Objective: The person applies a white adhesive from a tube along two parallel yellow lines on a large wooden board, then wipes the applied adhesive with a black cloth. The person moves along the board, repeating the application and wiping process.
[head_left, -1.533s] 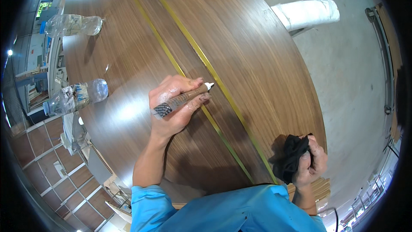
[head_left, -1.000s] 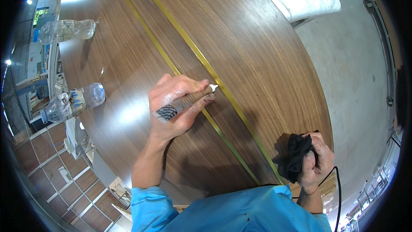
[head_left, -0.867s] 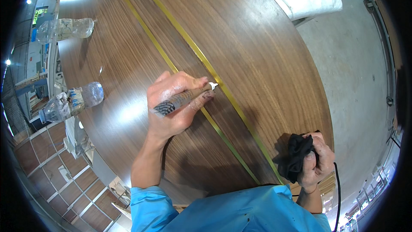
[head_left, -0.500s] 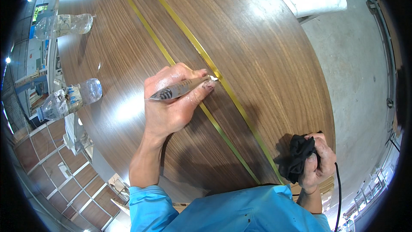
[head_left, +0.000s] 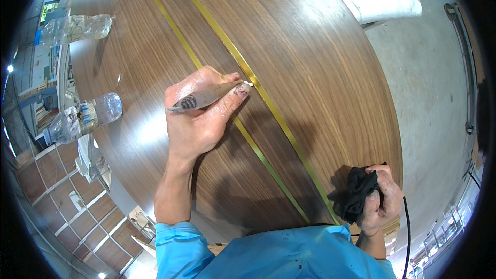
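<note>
My left hand (head_left: 192, 129) is closed around a slim, cone-shaped bag (head_left: 206, 96) of clear plastic with dark print. White paste shows at the narrow tip, which meets the edge of the right-hand gold strip (head_left: 281, 124). A second gold strip (head_left: 258, 155) runs beside it, partly hidden beneath the hand. Both strips are set in a large wood-grain panel (head_left: 320, 82). At the lower right, a bunched black cloth (head_left: 356, 194) is gripped in my right hand (head_left: 385, 199), over the panel's near right edge.
Two clear plastic bottles, one farther (head_left: 77, 30) and one nearer (head_left: 85, 119), lie along the panel's left edge. A white wrapped roll (head_left: 382, 2) is beyond the far right edge. A black cable (head_left: 407, 237) hangs beside my right arm. Grey floor (head_left: 429, 98) lies to the right.
My left hand and the bag's tip have shifted a little left and farther away along the gold strip. My right hand keeps the cloth in nearly the same place.
</note>
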`<control>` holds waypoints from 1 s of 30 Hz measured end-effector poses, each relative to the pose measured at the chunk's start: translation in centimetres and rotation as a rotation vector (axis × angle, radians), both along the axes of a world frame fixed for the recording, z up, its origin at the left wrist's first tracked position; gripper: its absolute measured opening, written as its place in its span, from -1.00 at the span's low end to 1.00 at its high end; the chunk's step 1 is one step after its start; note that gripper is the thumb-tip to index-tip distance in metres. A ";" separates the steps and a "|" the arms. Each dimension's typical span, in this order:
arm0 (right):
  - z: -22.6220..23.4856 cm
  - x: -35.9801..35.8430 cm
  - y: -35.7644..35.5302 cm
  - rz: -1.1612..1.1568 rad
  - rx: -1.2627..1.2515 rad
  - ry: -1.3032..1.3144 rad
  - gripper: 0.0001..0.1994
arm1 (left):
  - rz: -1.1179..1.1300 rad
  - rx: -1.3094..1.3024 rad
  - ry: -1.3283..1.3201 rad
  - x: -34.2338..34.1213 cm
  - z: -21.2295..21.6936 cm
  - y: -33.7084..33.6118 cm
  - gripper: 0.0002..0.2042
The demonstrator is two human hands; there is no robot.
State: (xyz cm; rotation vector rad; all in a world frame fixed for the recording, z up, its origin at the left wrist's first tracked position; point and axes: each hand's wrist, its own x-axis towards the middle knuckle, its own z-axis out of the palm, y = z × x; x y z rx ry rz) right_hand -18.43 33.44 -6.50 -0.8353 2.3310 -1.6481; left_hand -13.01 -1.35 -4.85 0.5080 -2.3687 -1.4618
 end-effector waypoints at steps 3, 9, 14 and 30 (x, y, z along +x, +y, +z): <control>0.0 0.0 0.0 0.003 -0.002 -0.004 -0.71 | 0.014 0.001 0.010 -0.1 -0.1 -0.1 -0.91; -0.1 0.0 -0.1 -0.008 -0.010 -0.014 -0.72 | 0.049 -0.015 0.029 -0.4 -0.3 -0.5 -0.89; 0.2 0.0 -0.3 -0.026 0.023 -0.024 -0.71 | 0.072 0.020 0.040 -0.6 -0.6 -0.7 -0.85; 0.1 0.1 -0.4 -0.046 -0.001 -0.019 -0.69 | 0.142 0.028 0.075 -0.9 -1.0 -0.8 -0.90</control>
